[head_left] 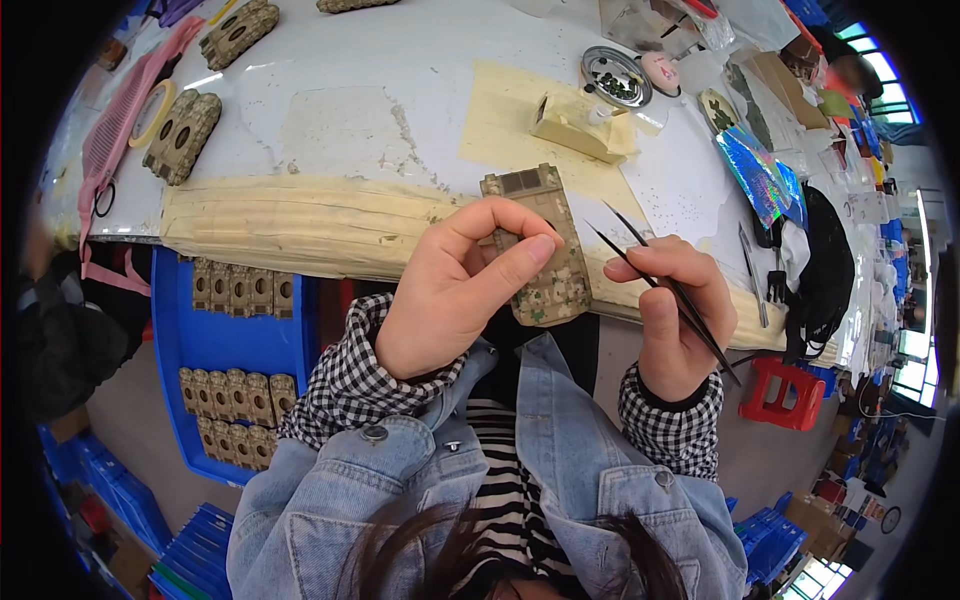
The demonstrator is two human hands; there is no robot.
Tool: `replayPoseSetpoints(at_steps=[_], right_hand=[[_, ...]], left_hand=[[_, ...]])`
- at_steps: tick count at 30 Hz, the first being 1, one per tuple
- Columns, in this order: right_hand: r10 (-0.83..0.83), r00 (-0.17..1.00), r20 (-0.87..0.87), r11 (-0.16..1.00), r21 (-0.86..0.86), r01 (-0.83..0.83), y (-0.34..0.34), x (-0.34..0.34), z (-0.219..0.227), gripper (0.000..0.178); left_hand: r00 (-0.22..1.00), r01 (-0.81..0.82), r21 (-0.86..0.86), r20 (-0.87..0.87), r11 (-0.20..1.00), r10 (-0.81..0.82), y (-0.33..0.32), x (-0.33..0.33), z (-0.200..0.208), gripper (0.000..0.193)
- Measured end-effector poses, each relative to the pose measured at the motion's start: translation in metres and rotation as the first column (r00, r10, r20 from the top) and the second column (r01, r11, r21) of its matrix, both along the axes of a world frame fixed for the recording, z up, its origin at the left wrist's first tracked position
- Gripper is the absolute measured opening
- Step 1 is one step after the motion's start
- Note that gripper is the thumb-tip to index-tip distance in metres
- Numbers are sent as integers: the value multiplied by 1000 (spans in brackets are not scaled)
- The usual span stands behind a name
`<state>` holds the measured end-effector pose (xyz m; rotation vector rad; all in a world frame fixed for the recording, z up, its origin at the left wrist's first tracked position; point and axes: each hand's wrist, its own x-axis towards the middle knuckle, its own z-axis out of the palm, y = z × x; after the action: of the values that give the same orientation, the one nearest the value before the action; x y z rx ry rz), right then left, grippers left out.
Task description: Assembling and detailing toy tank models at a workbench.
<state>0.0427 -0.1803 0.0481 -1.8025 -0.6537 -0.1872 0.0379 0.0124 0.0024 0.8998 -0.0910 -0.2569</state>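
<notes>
My left hand (455, 280) is closed around a camouflage model vehicle hull (555, 285), its thumb and forefinger meeting over the top of it. The hull is tilted above the table's near edge, with a dark grille-like panel at its far end; part of its side is hidden behind my fingers. Black pointed tweezers (690, 308) are gripped in my right hand (682, 315). Their two tips stand apart, just right of the hull and not touching it. Whether anything tiny sits between my left fingertips I cannot make out.
Beige tape covers the table's front edge (300, 225). Ahead stand a tape-wrapped block (583, 125) and a round metal dish (615, 78) of small dark parts. A blue tray (175, 340) with several camouflage pieces is at lower left, a red stool (782, 393) at right.
</notes>
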Motion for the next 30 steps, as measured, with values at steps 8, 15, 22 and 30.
replayPoseSetpoints(at_steps=[8,15,22,30], right_hand=[[-8,994,107,998,-63,15,2,2,1,21],[-48,924,379,964,-224,142,22,5,4,20],[-141,917,372,966,-152,211,12,3,11,20],[-143,936,323,966,-160,203,4,0,2,18]], left_hand=[[1000,-20,-3,-21,1000,20,0,-1,-1,14],[992,-107,81,69,991,101,-2,-3,4,14],[691,-692,515,675,506,259,9,4,16,15],[462,-855,433,886,284,38,24,23,29,15]])
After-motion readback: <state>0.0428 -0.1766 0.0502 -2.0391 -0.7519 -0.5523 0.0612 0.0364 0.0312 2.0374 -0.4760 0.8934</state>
